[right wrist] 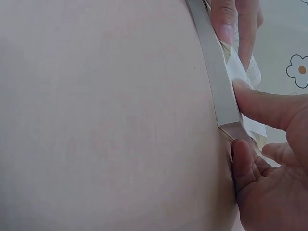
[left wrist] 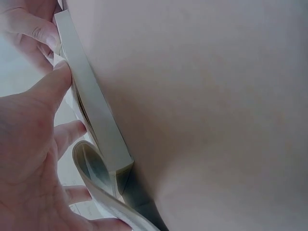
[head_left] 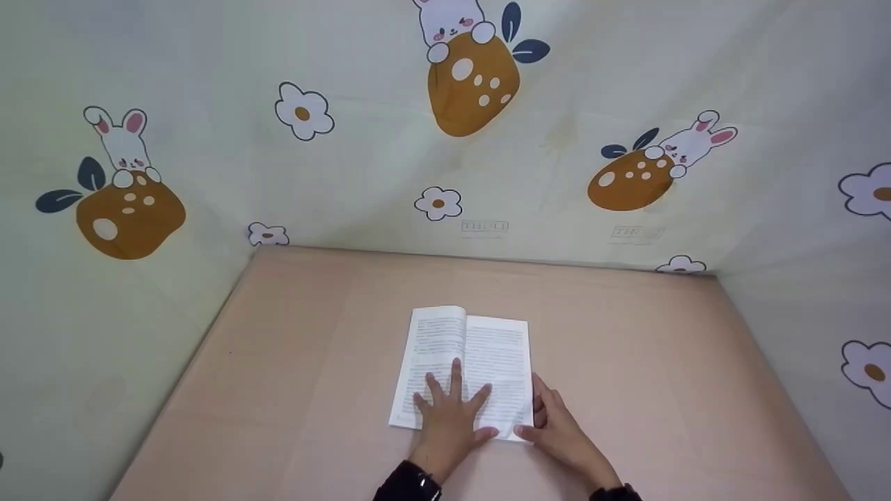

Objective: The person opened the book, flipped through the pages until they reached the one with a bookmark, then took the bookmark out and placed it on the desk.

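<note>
Lying open at the lower centre of the head view, a book [head_left: 498,355] shows two printed pages, the lines too small to read and its cover out of sight beneath. The left hand [head_left: 445,423] lies spread over the lower part of the pages, fingers splayed toward the top of the frame, hiding some of the print and part of the inner fold. The right hand [head_left: 565,437] pinches the book's lower right corner, its thumb on top of the page and its other fingers bent at the edge — how far they reach underneath cannot be told.

At the left side of the left wrist view the book appears nearly edge-on, its page block a pale strip; a bowed leaf near the bottom runs out of the frame. In the right wrist view the book's far end is cut off at the top, as is most of the left hand there.

Dark sleeves [head_left: 409,481] are cropped by the bottom edge of the head view, the right one showing only a sliver. The pinkish-tan table [head_left: 292,348] also runs out of frame at the bottom. Behind it, a pale patterned cloth [head_left: 362,174] carries rabbits, orange-brown fruit and flowers, the topmost rabbit cut off — and some faint boxed lettering, hard to make out.
</note>
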The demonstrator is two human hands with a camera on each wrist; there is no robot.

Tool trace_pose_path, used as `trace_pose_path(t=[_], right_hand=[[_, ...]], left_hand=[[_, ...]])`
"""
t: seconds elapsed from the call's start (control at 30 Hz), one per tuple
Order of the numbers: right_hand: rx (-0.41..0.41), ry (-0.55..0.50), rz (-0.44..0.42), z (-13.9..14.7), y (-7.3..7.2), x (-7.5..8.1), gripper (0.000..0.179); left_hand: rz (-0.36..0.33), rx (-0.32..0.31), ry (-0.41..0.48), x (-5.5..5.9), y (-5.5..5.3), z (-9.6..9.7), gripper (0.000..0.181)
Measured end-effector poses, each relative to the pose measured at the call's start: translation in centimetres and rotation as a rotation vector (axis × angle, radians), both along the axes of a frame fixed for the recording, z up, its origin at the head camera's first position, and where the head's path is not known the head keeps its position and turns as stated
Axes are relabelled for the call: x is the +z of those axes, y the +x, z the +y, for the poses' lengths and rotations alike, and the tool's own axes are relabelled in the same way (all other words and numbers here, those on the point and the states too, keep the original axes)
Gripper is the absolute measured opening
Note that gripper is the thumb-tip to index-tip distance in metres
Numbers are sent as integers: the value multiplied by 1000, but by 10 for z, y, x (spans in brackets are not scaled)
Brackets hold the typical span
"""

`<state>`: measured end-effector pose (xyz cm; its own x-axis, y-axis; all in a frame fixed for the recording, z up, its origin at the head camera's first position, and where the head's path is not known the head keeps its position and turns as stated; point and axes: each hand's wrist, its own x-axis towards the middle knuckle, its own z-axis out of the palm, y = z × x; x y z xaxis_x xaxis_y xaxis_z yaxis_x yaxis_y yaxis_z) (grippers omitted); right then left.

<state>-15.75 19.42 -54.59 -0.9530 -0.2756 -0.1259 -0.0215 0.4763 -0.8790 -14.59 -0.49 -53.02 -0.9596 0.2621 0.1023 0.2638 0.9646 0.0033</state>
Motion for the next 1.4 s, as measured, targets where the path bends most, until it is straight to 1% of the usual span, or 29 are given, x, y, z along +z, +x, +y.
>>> trace_pose_path(t=[0.3, 0.47, 0.63, 0.83, 0.9, 1.03, 1.1, 1.23, 1.33, 1.4], right_hand=[[-7, -15, 13, 0, 0, 2, 94], [-26, 31, 12, -1, 0, 2, 90], [-21, 80, 21, -1, -1, 2, 82], [-30, 38, 5, -1, 0, 1, 75], [-25, 40, 7, -1, 0, 1, 71], [-13, 65, 40, 0, 1, 1, 59], [-21, 76, 50, 0, 2, 0, 53], [-41, 71, 30, -1, 2, 0, 50], [-45, 62, 5, -2, 1, 0, 51], [-44, 59, -2, -3, 1, 0, 51]], left_hand=[[-30, -7, 40, 2, 0, -1, 76], [-35, -9, 55, 3, 0, -1, 80], [-49, -7, 61, 4, 0, -1, 80], [-68, -21, 54, 8, -1, -2, 79], [-68, -29, 48, 8, -1, -3, 77], [-53, -47, 46, 8, -2, -6, 70], [-43, -55, 64, 9, -2, -7, 65], [-22, -60, 93, 9, -2, -9, 56], [-38, -53, 140, 7, -3, -9, 51], [-68, -37, 176, 6, -5, -10, 51]])
